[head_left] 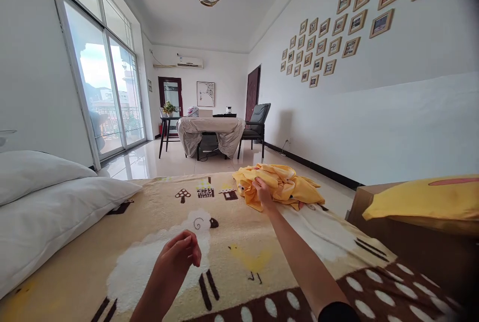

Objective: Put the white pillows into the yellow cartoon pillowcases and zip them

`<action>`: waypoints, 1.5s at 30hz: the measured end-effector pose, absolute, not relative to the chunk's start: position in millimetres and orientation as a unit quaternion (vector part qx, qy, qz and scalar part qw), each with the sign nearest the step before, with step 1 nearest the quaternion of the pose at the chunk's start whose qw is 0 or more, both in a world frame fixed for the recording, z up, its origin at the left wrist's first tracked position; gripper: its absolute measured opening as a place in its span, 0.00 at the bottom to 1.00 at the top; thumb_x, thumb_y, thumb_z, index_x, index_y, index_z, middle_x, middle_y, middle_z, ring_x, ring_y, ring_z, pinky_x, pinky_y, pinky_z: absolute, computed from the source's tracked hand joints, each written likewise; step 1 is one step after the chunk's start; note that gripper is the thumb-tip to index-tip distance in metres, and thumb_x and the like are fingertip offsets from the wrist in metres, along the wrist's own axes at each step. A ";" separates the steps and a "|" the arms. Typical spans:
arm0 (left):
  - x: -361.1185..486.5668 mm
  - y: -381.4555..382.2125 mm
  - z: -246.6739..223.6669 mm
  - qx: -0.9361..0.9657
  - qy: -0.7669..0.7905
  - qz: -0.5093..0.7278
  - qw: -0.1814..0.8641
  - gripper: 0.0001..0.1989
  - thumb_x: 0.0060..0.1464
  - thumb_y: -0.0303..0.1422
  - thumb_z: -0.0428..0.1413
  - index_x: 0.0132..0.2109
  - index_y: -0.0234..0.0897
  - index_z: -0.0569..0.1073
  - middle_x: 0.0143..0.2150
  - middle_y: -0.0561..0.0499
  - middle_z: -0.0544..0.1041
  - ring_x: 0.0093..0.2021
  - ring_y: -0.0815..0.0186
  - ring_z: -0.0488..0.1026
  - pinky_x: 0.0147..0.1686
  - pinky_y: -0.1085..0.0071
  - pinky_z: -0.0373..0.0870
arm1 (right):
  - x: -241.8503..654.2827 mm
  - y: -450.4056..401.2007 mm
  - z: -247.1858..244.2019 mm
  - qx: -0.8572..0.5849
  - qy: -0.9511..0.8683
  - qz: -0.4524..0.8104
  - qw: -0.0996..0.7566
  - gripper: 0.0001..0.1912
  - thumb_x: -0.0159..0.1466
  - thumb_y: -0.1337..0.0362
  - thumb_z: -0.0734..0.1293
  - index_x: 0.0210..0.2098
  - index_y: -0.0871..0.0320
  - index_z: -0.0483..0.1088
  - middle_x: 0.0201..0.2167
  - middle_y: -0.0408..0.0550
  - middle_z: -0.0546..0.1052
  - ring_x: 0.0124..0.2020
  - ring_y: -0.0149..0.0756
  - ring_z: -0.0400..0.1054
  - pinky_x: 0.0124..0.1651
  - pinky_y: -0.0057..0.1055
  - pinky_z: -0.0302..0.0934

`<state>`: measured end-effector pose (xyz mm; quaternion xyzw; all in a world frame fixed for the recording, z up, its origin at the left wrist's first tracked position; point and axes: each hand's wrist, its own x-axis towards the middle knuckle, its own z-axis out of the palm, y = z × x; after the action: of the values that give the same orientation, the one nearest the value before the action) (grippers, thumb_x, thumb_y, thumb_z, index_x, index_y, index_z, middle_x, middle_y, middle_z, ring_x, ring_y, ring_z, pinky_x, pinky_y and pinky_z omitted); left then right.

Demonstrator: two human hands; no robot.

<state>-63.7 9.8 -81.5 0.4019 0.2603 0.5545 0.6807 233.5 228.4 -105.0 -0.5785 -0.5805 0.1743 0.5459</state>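
My right hand [263,192] reaches out to a crumpled bundle of yellow printed cloth [290,182] at the far edge of the bed. Its fingers press into the folds and grip the fabric; the fingertips are partly hidden. My left hand [182,251] hovers over the blanket [149,222], with its fingers loosely curled in and nothing seen in them. The blanket is beige, with a white sheep, a yellow chick and a brown spotted border. It lies spread beneath both hands.
White pillows [63,212] lie at the left. At the right, a yellow cloth item [422,197] rests on a brown cardboard box [396,232]. Beyond the bed stand a covered table [211,125] and a dark chair [258,121]. Glass doors [101,82] line the left wall.
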 end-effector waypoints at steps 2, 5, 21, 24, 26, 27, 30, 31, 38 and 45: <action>-67.2 5.8 -75.6 0.397 0.263 0.566 0.673 0.09 0.46 0.36 0.61 0.27 0.34 0.72 0.19 0.53 0.69 0.22 0.69 0.65 0.25 0.72 0.60 | 227.2 222.6 -78.4 -0.521 -0.576 0.202 0.597 0.26 0.61 0.53 0.55 0.53 0.58 0.66 0.56 0.53 0.68 0.60 0.41 0.57 0.61 0.41 0.52; -71.2 1.9 -70.4 0.393 0.257 0.576 0.669 0.09 0.46 0.35 0.61 0.26 0.34 0.72 0.20 0.53 0.69 0.23 0.69 0.64 0.26 0.72 0.60 | 214.0 206.3 -45.9 -0.436 -0.585 0.240 0.641 0.26 0.59 0.50 0.58 0.52 0.56 0.68 0.55 0.51 0.70 0.60 0.41 0.57 0.62 0.41 0.52; -106.9 24.2 -107.8 0.278 0.409 0.516 0.700 0.22 0.41 0.38 0.62 0.45 0.35 0.71 0.31 0.45 0.79 0.33 0.52 0.78 0.33 0.61 0.73 | 112.1 -45.1 -69.8 -0.121 -0.933 0.286 0.185 0.19 0.63 0.57 0.63 0.54 0.50 0.69 0.56 0.47 0.70 0.55 0.35 0.63 0.61 0.32 0.50; -121.5 27.1 -116.6 0.308 0.477 0.527 0.632 0.20 0.37 0.30 0.63 0.41 0.36 0.70 0.27 0.48 0.78 0.27 0.55 0.77 0.28 0.63 0.73 | 142.0 -13.9 -93.1 -0.300 -0.889 0.227 0.262 0.16 0.61 0.57 0.65 0.47 0.52 0.73 0.47 0.47 0.76 0.50 0.37 0.68 0.56 0.34 0.56; -128.6 27.4 -118.0 0.334 0.496 0.521 0.609 0.17 0.39 0.31 0.62 0.39 0.36 0.70 0.26 0.49 0.78 0.26 0.57 0.76 0.27 0.64 0.73 | 167.9 18.3 -110.6 -0.467 -0.816 0.158 0.301 0.16 0.62 0.58 0.62 0.47 0.53 0.73 0.47 0.49 0.76 0.50 0.40 0.68 0.56 0.37 0.56; -132.4 27.6 -118.2 0.349 0.507 0.511 0.599 0.15 0.39 0.32 0.62 0.38 0.36 0.70 0.26 0.49 0.78 0.25 0.58 0.75 0.27 0.64 0.72 | 181.2 33.5 -120.5 -0.555 -0.764 0.127 0.303 0.17 0.63 0.59 0.60 0.49 0.52 0.72 0.49 0.49 0.75 0.52 0.39 0.67 0.57 0.36 0.56; -150.4 30.9 -121.8 0.433 0.576 0.448 0.530 0.10 0.40 0.34 0.60 0.32 0.35 0.72 0.25 0.50 0.76 0.27 0.57 0.75 0.27 0.66 0.70 | 215.7 65.4 -151.7 -0.672 -0.678 0.094 0.284 0.21 0.64 0.62 0.55 0.53 0.57 0.68 0.56 0.56 0.70 0.58 0.45 0.61 0.58 0.44 0.52; -158.8 33.1 -124.6 0.473 0.609 0.416 0.483 0.08 0.39 0.33 0.60 0.29 0.35 0.72 0.23 0.50 0.75 0.28 0.56 0.74 0.27 0.66 0.69 | 223.9 70.8 -160.9 -0.687 -0.668 0.094 0.270 0.21 0.63 0.62 0.55 0.53 0.57 0.69 0.56 0.57 0.70 0.58 0.47 0.61 0.58 0.47 0.52; -193.0 46.8 -142.6 0.475 0.738 0.397 0.270 0.21 0.46 0.40 0.56 0.45 0.31 0.70 0.35 0.43 0.77 0.41 0.51 0.75 0.39 0.63 0.70 | 236.3 75.3 -180.9 -0.696 -0.680 0.099 0.208 0.13 0.56 0.62 0.63 0.37 0.59 0.75 0.40 0.56 0.78 0.47 0.48 0.69 0.50 0.41 0.55; -153.0 44.8 -159.2 0.363 0.587 0.502 0.521 0.27 0.38 0.31 0.61 0.49 0.38 0.66 0.33 0.48 0.79 0.31 0.57 0.78 0.30 0.66 0.73 | 236.8 73.7 -163.8 -0.657 -0.701 0.128 0.247 0.07 0.51 0.65 0.64 0.21 0.58 0.73 0.24 0.45 0.78 0.28 0.34 0.70 0.30 0.25 0.54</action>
<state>-153.0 44.8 -159.2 0.3630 0.5874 0.5017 0.5211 236.8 73.7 -163.8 -0.6571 -0.7007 0.1282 0.2467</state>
